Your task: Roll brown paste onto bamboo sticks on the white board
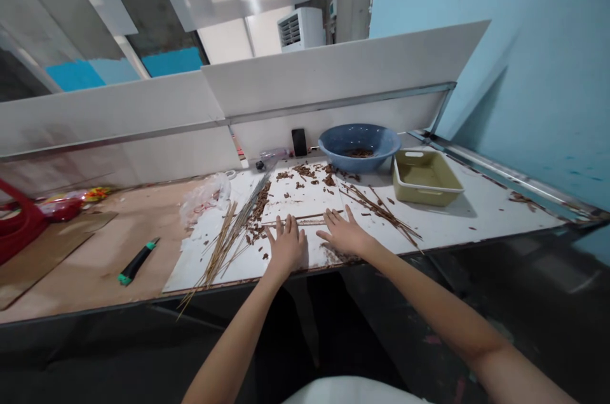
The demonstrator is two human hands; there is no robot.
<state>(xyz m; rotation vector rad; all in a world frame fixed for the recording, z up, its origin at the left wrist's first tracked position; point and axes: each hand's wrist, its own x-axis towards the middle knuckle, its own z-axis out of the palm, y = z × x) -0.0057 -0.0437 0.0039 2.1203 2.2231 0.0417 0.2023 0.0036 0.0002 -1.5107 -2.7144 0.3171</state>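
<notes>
Our left hand (284,246) and right hand (345,234) lie open and apart near the front edge of the surface (95,264), fingertips at a thin wooden stick (296,222) on a white board (295,201); it looks light, stiff, perhaps brittle, best pinched mid-length.

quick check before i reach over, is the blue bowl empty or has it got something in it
Not empty: the blue bowl holds a small patch of brown flakes at its bottom, visible over the rim.
</notes>
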